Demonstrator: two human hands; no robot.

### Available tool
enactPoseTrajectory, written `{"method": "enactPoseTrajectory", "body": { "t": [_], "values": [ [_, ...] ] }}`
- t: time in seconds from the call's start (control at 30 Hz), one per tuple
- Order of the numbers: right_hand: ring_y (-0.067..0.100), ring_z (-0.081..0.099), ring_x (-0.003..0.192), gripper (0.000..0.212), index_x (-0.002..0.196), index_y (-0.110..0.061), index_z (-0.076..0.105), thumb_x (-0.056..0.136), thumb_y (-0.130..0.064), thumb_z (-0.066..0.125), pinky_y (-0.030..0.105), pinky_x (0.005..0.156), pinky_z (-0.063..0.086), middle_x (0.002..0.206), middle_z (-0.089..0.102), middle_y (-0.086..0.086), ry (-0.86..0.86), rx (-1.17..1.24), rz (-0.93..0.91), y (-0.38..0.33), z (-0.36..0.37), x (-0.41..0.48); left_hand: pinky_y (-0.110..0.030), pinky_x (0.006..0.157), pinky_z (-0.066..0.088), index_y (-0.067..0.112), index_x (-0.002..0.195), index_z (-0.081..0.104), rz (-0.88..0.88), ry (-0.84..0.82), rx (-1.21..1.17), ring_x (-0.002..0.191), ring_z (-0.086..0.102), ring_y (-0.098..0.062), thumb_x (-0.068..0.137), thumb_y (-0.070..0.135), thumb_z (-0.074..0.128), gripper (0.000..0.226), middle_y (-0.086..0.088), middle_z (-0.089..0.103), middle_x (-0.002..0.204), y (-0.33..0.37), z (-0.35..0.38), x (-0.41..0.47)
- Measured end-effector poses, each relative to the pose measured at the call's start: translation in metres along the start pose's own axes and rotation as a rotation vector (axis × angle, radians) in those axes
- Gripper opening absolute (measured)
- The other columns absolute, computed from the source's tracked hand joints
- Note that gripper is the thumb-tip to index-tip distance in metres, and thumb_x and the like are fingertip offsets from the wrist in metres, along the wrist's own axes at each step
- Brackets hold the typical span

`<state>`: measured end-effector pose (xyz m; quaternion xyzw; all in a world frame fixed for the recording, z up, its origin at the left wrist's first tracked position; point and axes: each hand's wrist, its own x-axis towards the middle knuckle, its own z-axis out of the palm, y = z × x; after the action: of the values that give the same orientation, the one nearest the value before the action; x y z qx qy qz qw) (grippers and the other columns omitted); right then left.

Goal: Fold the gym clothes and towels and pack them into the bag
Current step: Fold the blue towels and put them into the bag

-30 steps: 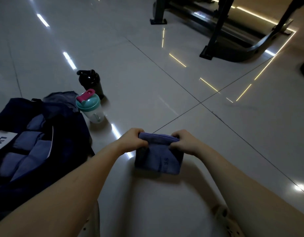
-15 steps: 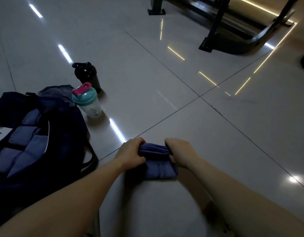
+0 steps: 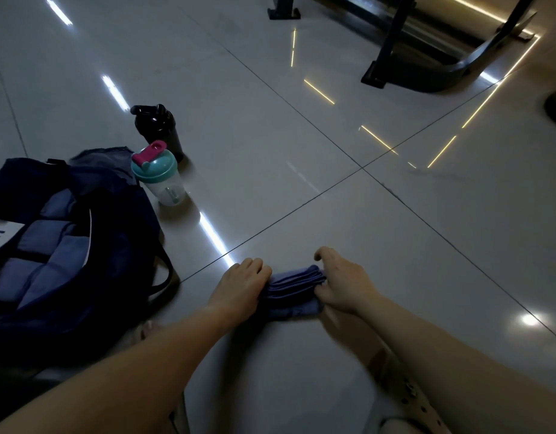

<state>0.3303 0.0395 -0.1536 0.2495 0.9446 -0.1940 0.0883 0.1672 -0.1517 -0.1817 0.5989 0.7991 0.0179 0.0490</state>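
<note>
- The folded blue cloth (image 3: 293,294) lies on the tiled floor (image 3: 270,151) near the person, to the right of the bag and apart from it.
- Its long axis runs left to right between the two hands. The stacked fold edges show along its far side, and a flat face lies toward the person.
- The left hand (image 3: 242,286) covers the left end of the cloth, with its fingers curled down over that end and gripping it.
- The right hand (image 3: 342,283) pinches the right end between thumb and lower fingers, and its forefinger is raised off the cloth.
- The dark navy bag (image 3: 113,239) sits open at the left, with blue folded pieces inside and a white label at its left edge.
- A clear shaker bottle (image 3: 159,180) with a teal lid stands just beyond the bag's right side, and a black bottle (image 3: 159,126) stands just behind it.
- A black machine frame (image 3: 427,57) stands at the far right.
</note>
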Motion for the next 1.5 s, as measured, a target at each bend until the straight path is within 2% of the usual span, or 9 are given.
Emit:
{"method": "enactPoseTrajectory", "body": {
  "t": [0.13,0.33,0.47,0.73,0.9,1.03,1.13,1.33,1.5],
  "values": [
    [0.03,0.059,0.063,0.036,0.107,-0.02,0.044,0.083,-0.04,0.062,0.043,0.059,0.048,0.067,0.059,0.004,0.105,0.494,0.294,-0.001,-0.005,-0.007,-0.03,0.056,0.03,0.019,0.085,0.055,0.019,0.018,0.02,0.071,0.052,-0.026,0.048,0.001,0.073,0.046,-0.002,0.053,0.081,0.001,-0.002,-0.003],
    [0.035,0.07,0.057,0.059,0.11,-0.013,0.042,0.097,-0.07,0.038,0.034,0.045,0.054,0.084,0.07,0.027,-0.231,1.053,0.763,-0.032,-0.014,-0.016,-0.034,0.058,0.04,0.017,0.093,0.059,0.106,0.001,0.032,0.074,0.053,-0.027,0.052,0.001,0.073,0.047,-0.004,0.054,0.086,0.003,-0.008,-0.012],
    [0.031,0.07,0.056,0.048,0.101,-0.003,0.055,0.094,-0.05,0.063,0.035,0.046,0.057,0.082,0.069,0.024,-0.139,1.204,0.836,-0.042,-0.006,-0.009,-0.031,0.06,0.038,0.018,0.098,0.06,0.159,-0.028,-0.004,0.075,0.054,-0.026,0.056,0.007,0.074,0.046,-0.003,0.056,0.09,-0.001,-0.013,-0.02],
    [0.019,0.061,0.05,0.008,0.088,-0.002,0.059,0.089,-0.007,0.065,0.021,0.04,0.046,0.071,0.064,0.011,-0.128,1.132,0.892,-0.036,-0.003,0.001,-0.029,0.069,0.028,0.022,0.091,0.067,0.108,0.006,-0.098,0.083,0.051,-0.019,0.085,0.065,0.053,0.046,0.002,0.054,0.097,0.006,-0.021,-0.025],
    [0.015,0.061,0.051,0.011,0.082,-0.008,0.059,0.091,-0.008,0.064,0.019,0.042,0.044,0.07,0.066,0.006,-0.274,1.029,0.91,-0.029,-0.008,-0.003,-0.029,0.072,0.034,0.021,0.105,0.069,0.065,-0.112,-0.172,0.099,0.054,-0.023,0.084,0.053,0.066,0.038,-0.001,0.054,0.116,0.019,-0.023,-0.014],
    [0.02,0.07,0.058,0.024,0.094,-0.012,0.059,0.083,-0.031,0.066,0.022,0.052,0.052,0.102,0.075,0.014,-0.489,0.948,0.859,-0.021,-0.013,-0.007,-0.028,0.074,0.031,0.023,0.108,0.071,0.12,-0.129,-0.157,0.101,0.055,-0.026,0.083,0.04,0.07,0.03,-0.004,0.055,0.118,0.024,-0.018,-0.016],
    [0.024,0.068,0.059,0.042,0.099,-0.006,0.061,0.086,-0.044,0.07,0.025,0.053,0.051,0.09,0.072,0.018,-0.474,0.784,0.797,-0.019,-0.01,-0.009,-0.03,0.074,0.036,0.023,0.103,0.074,0.178,-0.113,-0.145,0.096,0.057,-0.027,0.081,0.036,0.074,0.025,-0.004,0.058,0.114,0.024,-0.016,-0.019],
    [0.026,0.06,0.059,0.032,0.09,0.0,0.06,0.089,-0.026,0.077,0.025,0.051,0.043,0.087,0.066,0.021,-0.501,0.577,0.692,-0.018,-0.005,-0.01,-0.032,0.062,0.038,0.017,0.084,0.068,0.235,-0.084,-0.125,0.077,0.055,-0.029,0.07,0.033,0.083,0.026,-0.007,0.056,0.092,0.025,-0.008,-0.028],
    [0.033,0.067,0.064,0.037,0.077,-0.002,0.065,0.081,-0.034,0.083,0.03,0.05,0.048,0.07,0.066,0.018,-0.446,0.398,0.549,-0.013,0.002,-0.011,-0.034,0.064,0.043,0.019,0.091,0.066,0.22,-0.088,-0.102,0.08,0.055,-0.028,0.067,0.042,0.084,0.037,-0.006,0.056,0.093,0.023,0.003,-0.035]
  ]
}}
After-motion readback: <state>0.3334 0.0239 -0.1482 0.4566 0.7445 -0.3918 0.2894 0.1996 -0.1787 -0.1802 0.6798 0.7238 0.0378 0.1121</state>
